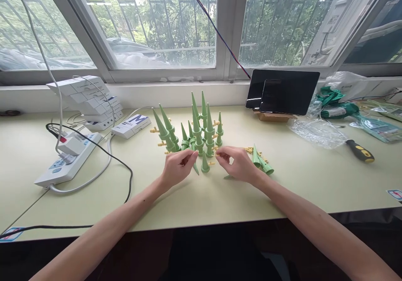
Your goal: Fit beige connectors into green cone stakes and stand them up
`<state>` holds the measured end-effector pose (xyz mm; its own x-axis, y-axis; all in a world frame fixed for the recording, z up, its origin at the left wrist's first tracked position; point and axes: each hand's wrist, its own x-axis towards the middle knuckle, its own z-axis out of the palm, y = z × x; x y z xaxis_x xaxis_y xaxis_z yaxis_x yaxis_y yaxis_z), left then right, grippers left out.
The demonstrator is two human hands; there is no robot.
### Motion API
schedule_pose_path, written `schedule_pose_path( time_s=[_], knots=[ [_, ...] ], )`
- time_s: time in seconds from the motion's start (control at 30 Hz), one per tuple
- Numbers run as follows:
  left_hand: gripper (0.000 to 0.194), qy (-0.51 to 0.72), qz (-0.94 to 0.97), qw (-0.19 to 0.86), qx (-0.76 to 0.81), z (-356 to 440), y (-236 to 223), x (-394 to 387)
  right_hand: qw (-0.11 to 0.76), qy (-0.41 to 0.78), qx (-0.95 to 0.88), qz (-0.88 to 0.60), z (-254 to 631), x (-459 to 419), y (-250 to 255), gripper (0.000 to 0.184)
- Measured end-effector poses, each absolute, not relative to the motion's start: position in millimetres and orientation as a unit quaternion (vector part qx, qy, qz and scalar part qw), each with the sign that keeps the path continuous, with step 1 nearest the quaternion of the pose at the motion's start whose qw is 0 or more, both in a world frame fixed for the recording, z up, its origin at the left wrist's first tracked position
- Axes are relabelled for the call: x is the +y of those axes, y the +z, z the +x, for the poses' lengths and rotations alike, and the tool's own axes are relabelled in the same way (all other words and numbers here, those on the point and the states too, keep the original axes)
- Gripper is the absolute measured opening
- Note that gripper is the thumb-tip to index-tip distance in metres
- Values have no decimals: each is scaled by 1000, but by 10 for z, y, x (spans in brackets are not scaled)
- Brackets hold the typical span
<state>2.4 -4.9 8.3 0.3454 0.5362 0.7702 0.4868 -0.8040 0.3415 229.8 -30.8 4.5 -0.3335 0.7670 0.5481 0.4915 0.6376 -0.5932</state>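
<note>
From ten to one o'clock around the lone spike, stacked green spikes, many with yellow valves: seemingly done. At nine, left hand, grip pinched, contents impossible to tell. At three, right hand, grip curled, contents equally unclear, partly hiding a green piece; beyond, loose cones and yellow pieces, seemingly yet unfitted.

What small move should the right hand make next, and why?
Perhaps bring the right hand toward the left hand: a small yellow plastic piece shows beside the former, a pointed green plastic spike beside the latter, and the upright green plastic cone between them has a yellow plastic side valve.
</note>
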Motion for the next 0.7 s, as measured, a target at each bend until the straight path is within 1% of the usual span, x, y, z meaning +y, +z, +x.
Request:
schedule_pose_path(
  time_s=[0.13,0.33,0.57,0.7],
  knots=[
    [27,473,811,49,340,33,83,-49,417,162,-791,-417,2330,-274,39,10],
    [16,435,829,95,338,32,53,-35,350,175,-804,-448,2351,-277,34,14],
    [17,406,845,112,329,20,5,-29,291,168,-817,-468,2324,-311,62,13],
    [17,389,849,120,336,17,-19,-35,272,161,-824,-470,2318,-322,84,12]
  ],
)
